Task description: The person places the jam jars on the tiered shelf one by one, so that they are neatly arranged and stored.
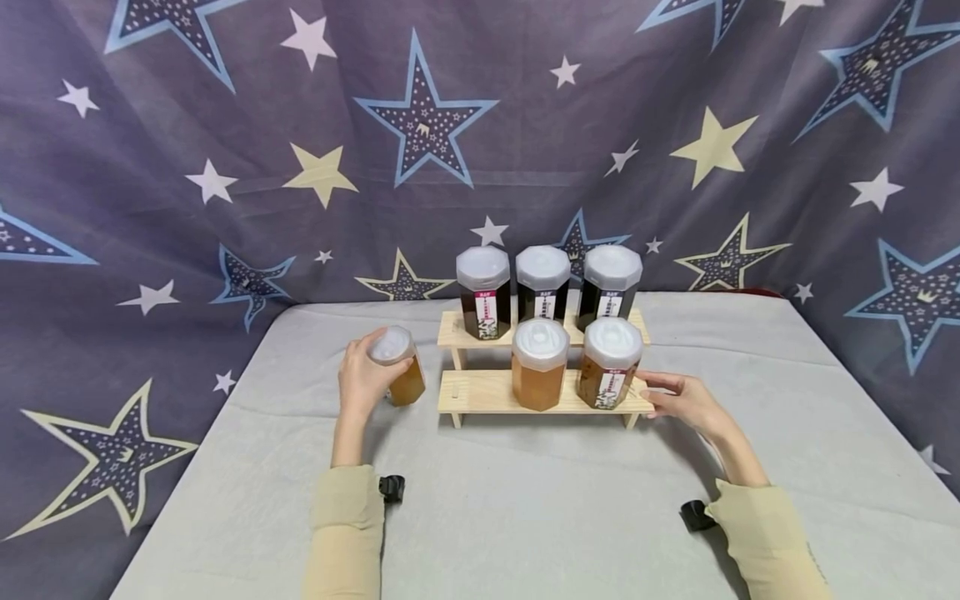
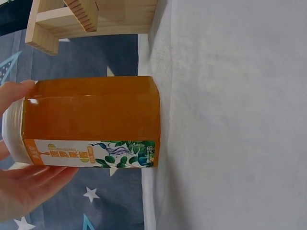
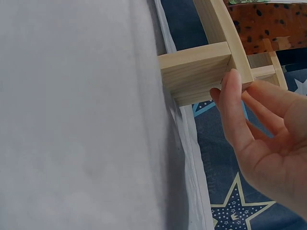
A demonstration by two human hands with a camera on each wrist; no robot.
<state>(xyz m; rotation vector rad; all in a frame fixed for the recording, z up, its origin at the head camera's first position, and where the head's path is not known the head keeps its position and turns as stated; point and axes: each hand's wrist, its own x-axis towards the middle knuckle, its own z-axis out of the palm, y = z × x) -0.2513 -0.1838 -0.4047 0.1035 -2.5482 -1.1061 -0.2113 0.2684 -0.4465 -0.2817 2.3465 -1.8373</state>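
To the left of the two-tier wooden shelf (image 1: pixel 480 393), my left hand (image 1: pixel 362 375) grips a jar of amber contents (image 1: pixel 407 385) around its white lid. The left wrist view shows this jar (image 2: pixel 91 112) upright, its base right at the cloth, with a printed leafy label on one side. At the shelf's right end, my right hand (image 1: pixel 686 404) pinches the corner of the lower board. In the right wrist view its fingertips (image 3: pixel 233 79) lie against the board's end. An amber jar (image 1: pixel 540 379) and a labelled brownish jar (image 1: pixel 609 375) stand on that lower step.
Three dark jars with white lids, among them a pink-labelled one (image 1: pixel 484 304), stand in a row on the upper step (image 1: pixel 450 332). A pale grey cloth (image 1: pixel 525 517) covers the table. Behind it hangs a dark star-patterned curtain (image 1: pixel 525 167).
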